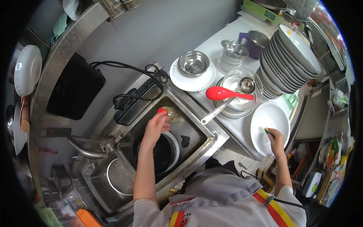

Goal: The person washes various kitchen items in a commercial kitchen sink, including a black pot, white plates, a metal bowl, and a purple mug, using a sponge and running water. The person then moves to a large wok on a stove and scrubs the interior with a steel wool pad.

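Note:
My left hand [156,124] is over the metal sink [192,122], at the red cap of a clear bottle [173,114]; blur hides whether the fingers grip it. Below that hand a black pan [163,151] and a white dish [175,147] lie in the basin, with a dark scouring pad [185,141] beside them. Over on the counter, my right hand [276,140] holds a green and yellow sponge [268,132] against the inside of an oval white dish [259,119].
A tall, leaning stack of bowls [286,62] stands behind the oval dish. A red spoon [224,93] and a metal ladle [217,113] rest across glass bowls on the counter. The faucet [88,147] juts over the sinks at the left.

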A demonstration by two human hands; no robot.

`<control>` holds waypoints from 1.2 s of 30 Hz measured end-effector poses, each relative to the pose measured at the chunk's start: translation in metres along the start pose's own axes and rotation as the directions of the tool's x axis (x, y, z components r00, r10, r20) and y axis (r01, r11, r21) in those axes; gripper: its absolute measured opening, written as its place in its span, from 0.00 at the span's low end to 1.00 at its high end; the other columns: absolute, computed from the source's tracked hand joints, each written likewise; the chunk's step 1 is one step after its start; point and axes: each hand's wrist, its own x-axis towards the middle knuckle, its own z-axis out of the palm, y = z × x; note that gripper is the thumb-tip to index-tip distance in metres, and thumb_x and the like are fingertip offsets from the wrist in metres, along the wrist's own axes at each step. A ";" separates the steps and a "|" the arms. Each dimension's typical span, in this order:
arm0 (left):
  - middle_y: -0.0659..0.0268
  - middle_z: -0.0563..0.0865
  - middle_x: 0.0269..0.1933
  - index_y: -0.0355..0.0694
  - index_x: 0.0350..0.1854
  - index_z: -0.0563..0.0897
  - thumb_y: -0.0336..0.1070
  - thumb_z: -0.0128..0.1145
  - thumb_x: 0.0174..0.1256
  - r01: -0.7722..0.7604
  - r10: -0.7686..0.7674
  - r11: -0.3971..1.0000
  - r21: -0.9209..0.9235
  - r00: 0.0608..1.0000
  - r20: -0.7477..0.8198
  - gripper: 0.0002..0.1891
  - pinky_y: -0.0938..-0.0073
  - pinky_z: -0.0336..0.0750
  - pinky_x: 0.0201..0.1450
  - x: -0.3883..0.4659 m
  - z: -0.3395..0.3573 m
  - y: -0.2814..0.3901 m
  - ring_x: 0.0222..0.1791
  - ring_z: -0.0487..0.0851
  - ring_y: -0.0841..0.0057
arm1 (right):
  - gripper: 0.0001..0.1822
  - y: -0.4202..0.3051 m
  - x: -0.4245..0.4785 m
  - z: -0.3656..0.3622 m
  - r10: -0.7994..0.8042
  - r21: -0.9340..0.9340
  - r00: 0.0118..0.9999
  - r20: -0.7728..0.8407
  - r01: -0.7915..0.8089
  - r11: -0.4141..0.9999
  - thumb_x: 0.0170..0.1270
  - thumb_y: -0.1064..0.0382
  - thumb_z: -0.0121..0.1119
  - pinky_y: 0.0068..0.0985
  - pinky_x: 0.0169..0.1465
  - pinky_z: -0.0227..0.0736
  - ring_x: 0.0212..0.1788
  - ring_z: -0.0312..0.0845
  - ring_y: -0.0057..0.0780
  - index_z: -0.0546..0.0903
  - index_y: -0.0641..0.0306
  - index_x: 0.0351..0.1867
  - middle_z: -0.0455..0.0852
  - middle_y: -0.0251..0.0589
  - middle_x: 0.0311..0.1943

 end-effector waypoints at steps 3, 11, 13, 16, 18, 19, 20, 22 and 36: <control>0.56 0.78 0.48 0.32 0.59 0.67 0.40 0.44 0.71 -0.001 -0.003 0.992 -0.125 0.999 -0.038 0.21 0.74 0.79 0.39 0.052 0.025 0.006 0.37 0.81 0.72 | 0.12 -0.005 0.011 0.009 -0.176 -0.209 0.983 -0.051 0.161 0.964 0.53 0.73 0.58 0.34 0.47 0.69 0.41 0.74 0.45 0.81 0.64 0.41 0.82 0.47 0.36; 0.51 0.78 0.44 0.26 0.53 0.66 0.34 0.48 0.68 0.061 -0.158 0.908 -0.414 0.966 -0.204 0.18 0.64 0.83 0.35 0.159 0.062 0.007 0.34 0.83 0.63 | 0.12 0.006 0.020 0.028 -0.277 -0.300 0.961 -0.001 0.264 0.917 0.49 0.73 0.58 0.34 0.45 0.69 0.39 0.74 0.42 0.81 0.62 0.38 0.82 0.44 0.34; 0.50 0.79 0.42 0.26 0.49 0.69 0.31 0.47 0.67 0.042 -0.135 0.921 -0.386 0.967 -0.215 0.13 0.62 0.84 0.35 0.164 0.068 0.010 0.35 0.84 0.61 | 0.12 0.009 0.017 0.030 -0.265 -0.291 0.964 -0.005 0.252 0.923 0.49 0.73 0.58 0.34 0.44 0.69 0.39 0.74 0.42 0.81 0.62 0.38 0.81 0.44 0.34; 0.52 0.80 0.40 0.27 0.46 0.71 0.27 0.45 0.66 0.030 -0.133 0.926 -0.376 0.959 -0.252 0.10 0.63 0.84 0.34 0.170 0.068 0.009 0.34 0.84 0.62 | 0.12 0.004 0.018 0.027 -0.265 -0.279 0.964 -0.009 0.252 0.927 0.48 0.73 0.59 0.34 0.44 0.69 0.39 0.74 0.42 0.81 0.62 0.37 0.81 0.43 0.34; 0.53 0.81 0.40 0.27 0.46 0.72 0.27 0.45 0.66 0.007 -0.115 0.918 -0.397 0.961 -0.250 0.10 0.64 0.84 0.34 0.170 0.068 0.011 0.34 0.84 0.63 | 0.12 0.008 0.017 0.029 -0.273 -0.288 0.962 -0.012 0.258 0.922 0.48 0.73 0.59 0.34 0.44 0.69 0.39 0.74 0.42 0.81 0.62 0.37 0.81 0.43 0.34; 0.53 0.81 0.40 0.27 0.46 0.72 0.27 0.45 0.66 -0.006 -0.105 0.913 -0.408 0.963 -0.250 0.10 0.64 0.84 0.33 0.169 0.069 0.012 0.34 0.84 0.63 | 0.12 0.010 0.017 0.029 -0.278 -0.292 0.960 -0.015 0.262 0.920 0.48 0.73 0.59 0.34 0.43 0.69 0.39 0.74 0.42 0.81 0.62 0.37 0.81 0.43 0.34; 0.54 0.81 0.40 0.27 0.45 0.72 0.26 0.45 0.66 -0.024 -0.093 0.910 -0.413 0.961 -0.261 0.10 0.66 0.84 0.32 0.166 0.069 0.014 0.34 0.84 0.65 | 0.12 0.011 0.016 0.029 -0.274 -0.289 0.962 -0.014 0.258 0.922 0.48 0.73 0.59 0.34 0.43 0.69 0.39 0.74 0.42 0.81 0.62 0.37 0.81 0.43 0.34; 0.54 0.81 0.40 0.27 0.45 0.72 0.26 0.45 0.66 -0.072 -0.058 0.897 -0.436 0.959 -0.277 0.09 0.66 0.84 0.32 0.163 0.066 0.019 0.34 0.84 0.65 | 0.12 0.010 0.015 0.027 -0.269 -0.285 0.963 -0.008 0.256 0.924 0.48 0.73 0.59 0.34 0.44 0.69 0.39 0.74 0.42 0.81 0.61 0.37 0.81 0.42 0.34; 0.53 0.81 0.41 0.26 0.46 0.71 0.28 0.49 0.64 -0.267 0.156 0.860 -0.435 0.949 -0.274 0.11 0.65 0.82 0.38 0.038 0.025 0.113 0.37 0.83 0.69 | 0.12 0.017 0.009 0.036 -0.331 -0.406 0.942 -0.052 0.283 0.869 0.49 0.71 0.59 0.33 0.42 0.68 0.42 0.74 0.37 0.81 0.59 0.38 0.82 0.39 0.36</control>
